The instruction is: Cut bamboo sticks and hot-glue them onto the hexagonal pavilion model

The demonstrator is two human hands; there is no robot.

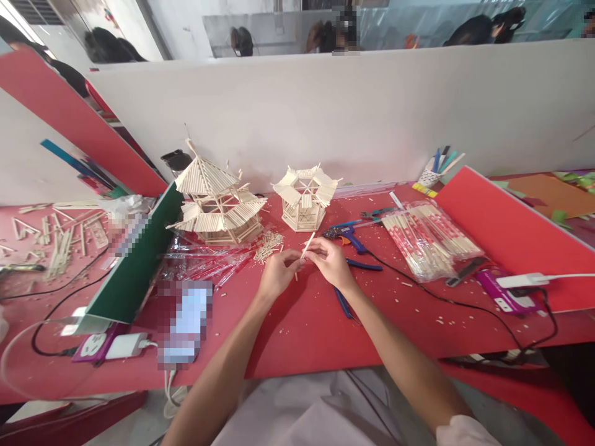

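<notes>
Where the stick [308, 243] is: slanted between left hand [279, 271] and right hand [331, 261], over the red table [288, 347]
Left hand: pinching the stick
Right hand: pinching it too, just beside the left
Small pavilion [304, 218]: beyond the hands, right of the large pavilion [209, 176]
Offcuts [268, 244]: heaped near the left hand
Pliers [367, 266]: near the glue gun [356, 241]

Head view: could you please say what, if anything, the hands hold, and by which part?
A thin wooden stick, pinched by the left hand and right hand below its upper end.
</notes>
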